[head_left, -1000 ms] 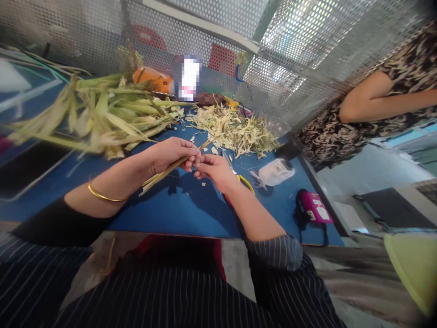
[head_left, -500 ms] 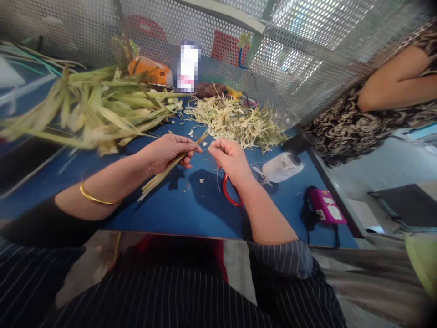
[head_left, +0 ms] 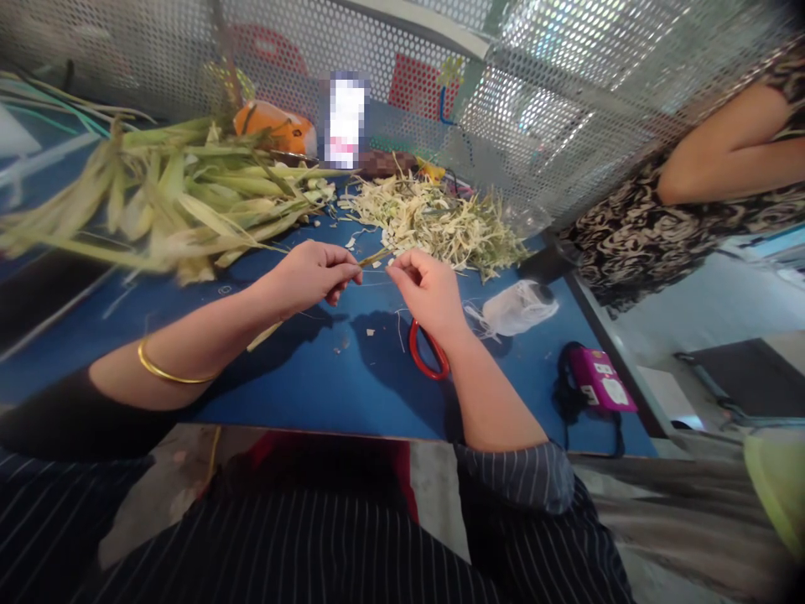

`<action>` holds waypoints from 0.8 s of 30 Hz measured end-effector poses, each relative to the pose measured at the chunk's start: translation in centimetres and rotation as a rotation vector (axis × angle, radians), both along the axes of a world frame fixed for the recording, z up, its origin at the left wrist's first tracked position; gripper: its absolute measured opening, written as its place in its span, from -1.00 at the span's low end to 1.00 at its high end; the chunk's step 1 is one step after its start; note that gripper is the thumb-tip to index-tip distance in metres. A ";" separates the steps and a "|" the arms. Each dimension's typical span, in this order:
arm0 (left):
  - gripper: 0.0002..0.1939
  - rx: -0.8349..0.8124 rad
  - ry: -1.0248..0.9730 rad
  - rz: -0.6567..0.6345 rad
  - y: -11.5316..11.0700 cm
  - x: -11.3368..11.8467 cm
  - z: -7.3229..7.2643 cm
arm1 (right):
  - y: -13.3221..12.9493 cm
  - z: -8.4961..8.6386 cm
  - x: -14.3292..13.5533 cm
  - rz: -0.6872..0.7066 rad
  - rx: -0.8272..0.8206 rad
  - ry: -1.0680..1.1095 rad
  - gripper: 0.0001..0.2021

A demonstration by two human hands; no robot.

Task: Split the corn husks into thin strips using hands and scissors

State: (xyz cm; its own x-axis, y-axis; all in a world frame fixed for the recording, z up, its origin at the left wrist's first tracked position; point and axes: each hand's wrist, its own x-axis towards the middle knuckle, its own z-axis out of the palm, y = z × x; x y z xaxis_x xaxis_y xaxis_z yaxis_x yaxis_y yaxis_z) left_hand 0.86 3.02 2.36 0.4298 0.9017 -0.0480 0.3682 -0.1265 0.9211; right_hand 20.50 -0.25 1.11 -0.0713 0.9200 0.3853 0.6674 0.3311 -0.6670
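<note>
My left hand is closed around a narrow bundle of dried husk strips. The bundle's tip points toward the right hand, and its other end shows below my left forearm. My right hand pinches a thin white thread, which runs faintly across to the left fingertips. Under the right wrist, scissors with red handles lie on the blue table, their blades hidden. A white thread spool lies on its side to the right, with loose strands.
Long husk leaves are heaped at the left, and shredded husk at the back middle. Behind them are an orange packet and a blurred-out upright panel. A magenta box sits at right. Another person's arm is beyond the mesh partition.
My hands have drawn apart slightly, the left moving left with the husk bundle. The left hand has turned, and its forearm now covers more of the bundle's lower end.
</note>
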 end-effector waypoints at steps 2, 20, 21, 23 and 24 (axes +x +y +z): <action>-0.80 0.269 0.220 0.035 0.1 -0.2 0.1 | -0.4 0.2 -0.2 0.030 0.085 -0.094 -0.88; -0.77 0.679 0.229 0.047 0.2 -0.7 0.8 | -0.3 -1.4 -1.1 0.138 0.035 -0.083 -0.79; -0.76 0.685 0.266 0.087 0.3 -0.6 0.5 | -0.8 -1.2 -1.5 0.158 0.090 -0.165 -0.79; -0.74 0.732 0.375 0.083 0.3 -0.4 -0.1 | -1.6 -0.9 -2.2 0.195 0.177 -0.319 -0.79; -0.73 0.776 0.442 0.041 0.3 -0.4 -0.4 | -1.8 -0.7 -2.3 0.208 0.207 -0.383 -0.78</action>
State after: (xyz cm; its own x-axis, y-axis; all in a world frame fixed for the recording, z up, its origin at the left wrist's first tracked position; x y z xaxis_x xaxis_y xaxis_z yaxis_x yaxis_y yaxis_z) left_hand 0.50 3.29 1.97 0.4830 0.7638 0.4281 0.6877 -0.6336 0.3546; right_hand 18.24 -2.07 0.41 -0.4188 0.7780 0.4684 0.7576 0.5836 -0.2921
